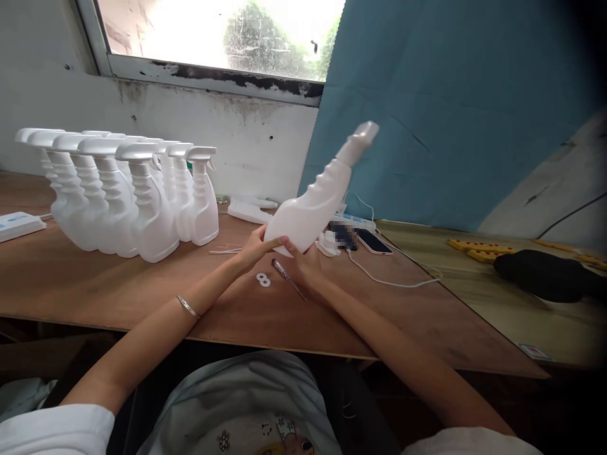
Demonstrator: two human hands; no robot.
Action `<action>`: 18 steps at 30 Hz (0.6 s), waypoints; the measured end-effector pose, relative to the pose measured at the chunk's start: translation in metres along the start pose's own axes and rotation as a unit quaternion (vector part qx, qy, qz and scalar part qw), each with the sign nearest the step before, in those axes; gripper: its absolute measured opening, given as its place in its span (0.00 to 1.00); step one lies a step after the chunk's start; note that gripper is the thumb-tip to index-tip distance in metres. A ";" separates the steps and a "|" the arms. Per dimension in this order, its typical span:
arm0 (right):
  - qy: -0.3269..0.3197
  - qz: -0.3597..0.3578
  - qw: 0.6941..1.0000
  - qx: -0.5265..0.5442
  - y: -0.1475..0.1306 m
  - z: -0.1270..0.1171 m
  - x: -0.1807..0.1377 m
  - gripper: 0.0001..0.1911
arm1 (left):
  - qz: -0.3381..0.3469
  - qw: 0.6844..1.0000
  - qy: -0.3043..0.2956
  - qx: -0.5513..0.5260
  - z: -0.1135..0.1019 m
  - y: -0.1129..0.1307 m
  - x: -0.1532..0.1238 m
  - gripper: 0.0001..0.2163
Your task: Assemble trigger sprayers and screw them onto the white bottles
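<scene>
Both hands are on one white bottle (313, 205), tilted up to the right above the table (142, 297). Left hand (258, 248) and right hand (303, 258) pinch its base. A screwdriver (288, 278) lies just below, finished bottles (128, 196) lined up off left.

Matt white plastic spray bottle (313, 208), smooth brown wooden table (95, 284), thin metal bracelet (188, 307).

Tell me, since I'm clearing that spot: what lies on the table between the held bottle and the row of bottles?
In the head view, thin white straws lie on the table between the held bottle and the row of bottles.
</scene>
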State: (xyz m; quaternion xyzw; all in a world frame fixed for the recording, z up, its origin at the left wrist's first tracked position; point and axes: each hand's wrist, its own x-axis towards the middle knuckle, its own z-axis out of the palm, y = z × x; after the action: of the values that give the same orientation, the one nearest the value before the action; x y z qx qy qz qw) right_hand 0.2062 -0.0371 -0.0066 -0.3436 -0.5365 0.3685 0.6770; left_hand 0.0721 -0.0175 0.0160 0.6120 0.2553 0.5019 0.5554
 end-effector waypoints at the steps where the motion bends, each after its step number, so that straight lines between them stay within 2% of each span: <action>1: -0.002 0.009 1.000 0.020 -0.001 0.000 0.002 0.20 | 0.000 1.000 0.017 -0.005 0.000 0.002 -0.001 0.21; 3: 0.018 0.001 0.998 0.064 -0.004 -0.004 0.010 0.19 | -0.002 0.999 0.053 0.001 -0.002 0.005 -0.001 0.20; 6: 0.110 -0.007 0.983 0.145 -0.008 -0.021 0.028 0.17 | -0.005 0.995 0.099 0.028 -0.010 0.007 0.001 0.22; 8: 0.172 0.059 0.963 0.199 -0.009 -0.037 0.041 0.17 | -0.003 0.990 0.133 0.039 -0.015 0.006 0.004 0.24; 10: 0.204 0.134 0.944 0.221 -0.009 -0.051 0.049 0.17 | 0.001 0.985 0.169 0.041 -0.020 0.003 0.008 0.26; 13: 0.214 0.156 0.938 0.222 -0.008 -0.060 0.054 0.15 | -0.001 0.977 0.212 0.035 -0.026 -0.001 0.014 0.25; 15: 0.203 0.147 0.943 0.220 -0.008 -0.058 0.053 0.13 | -0.049 0.972 0.227 0.027 -0.031 -0.002 0.016 0.23; 18: 0.185 0.133 0.952 0.205 -0.009 -0.053 0.050 0.13 | -0.203 0.964 0.169 -0.031 -0.040 0.000 0.019 0.17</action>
State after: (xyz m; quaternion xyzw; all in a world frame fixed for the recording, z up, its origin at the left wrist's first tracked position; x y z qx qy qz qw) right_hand 0.2667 -0.0020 0.0148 -0.3276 -0.2644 0.4870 0.7652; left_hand 0.0432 0.0162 0.0175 0.4359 0.4490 0.4824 0.6130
